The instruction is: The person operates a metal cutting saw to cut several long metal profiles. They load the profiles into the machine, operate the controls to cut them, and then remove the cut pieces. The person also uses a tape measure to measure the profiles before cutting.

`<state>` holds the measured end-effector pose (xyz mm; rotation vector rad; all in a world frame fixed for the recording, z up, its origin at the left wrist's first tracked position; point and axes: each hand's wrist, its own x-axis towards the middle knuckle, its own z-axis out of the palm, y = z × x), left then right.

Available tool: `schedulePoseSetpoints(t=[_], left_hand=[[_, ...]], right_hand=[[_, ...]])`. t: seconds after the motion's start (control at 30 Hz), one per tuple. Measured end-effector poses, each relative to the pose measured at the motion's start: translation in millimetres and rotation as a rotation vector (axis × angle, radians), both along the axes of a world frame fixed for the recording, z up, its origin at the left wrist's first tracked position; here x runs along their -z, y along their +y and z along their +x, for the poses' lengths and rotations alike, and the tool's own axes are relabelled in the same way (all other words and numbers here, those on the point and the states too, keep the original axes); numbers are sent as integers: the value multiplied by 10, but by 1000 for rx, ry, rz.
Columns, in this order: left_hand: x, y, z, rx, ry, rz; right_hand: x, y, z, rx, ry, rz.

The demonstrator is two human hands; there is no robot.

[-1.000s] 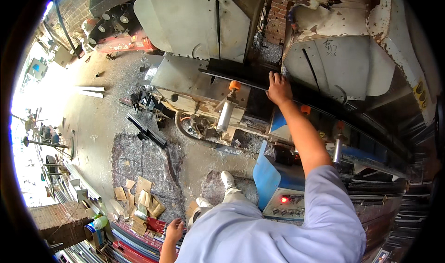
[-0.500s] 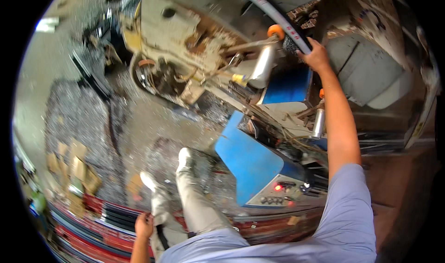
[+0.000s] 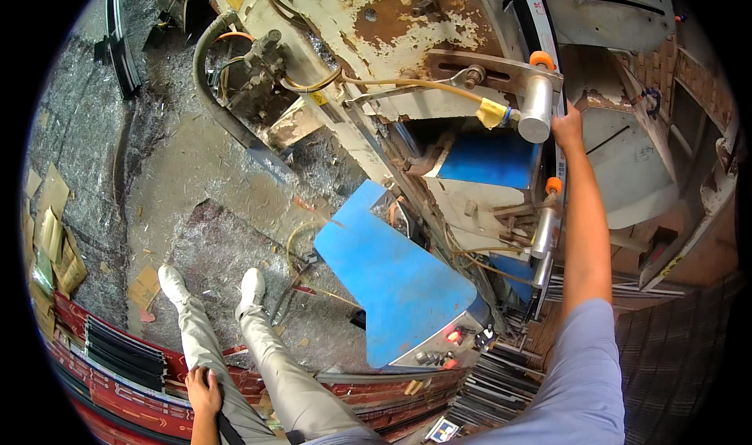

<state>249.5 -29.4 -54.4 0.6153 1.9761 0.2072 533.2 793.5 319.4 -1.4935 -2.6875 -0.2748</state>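
Note:
My right hand [image 3: 569,128] reaches far out along the right side of a worn cream-painted machine [image 3: 439,22]. Its fingers are closed round the edge of a long dark strip with a pale printed face [image 3: 542,22]. The strip runs lengthwise behind the metal cylinders [image 3: 536,110] with orange end caps, which partly cover it. By my thigh hangs my left hand [image 3: 204,394], fingers curled in; a dark patch shows between them, too small to name.
A blue panel [image 3: 392,280] with a control box [image 3: 446,351] and lit red lamps juts toward me. Hoses [image 3: 205,69] loop off the machine. Shavings litter the floor. Stacked dark strips [image 3: 501,390] lie near right, red-wrapped bundles [image 3: 94,359] near left, cardboard [image 3: 55,226] at far left.
The strip has swung from a slant across the machine's top to lying along its right side behind the cylinders, my right hand still on it. My feet have shifted; the view has turned.

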Motion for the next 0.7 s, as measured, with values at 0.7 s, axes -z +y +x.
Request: schedulePoseSetpoints(t=[0.7], left_hand=[[71, 278, 333, 87, 42, 36]], right_hand=[[10, 157, 96, 60, -28, -18]])
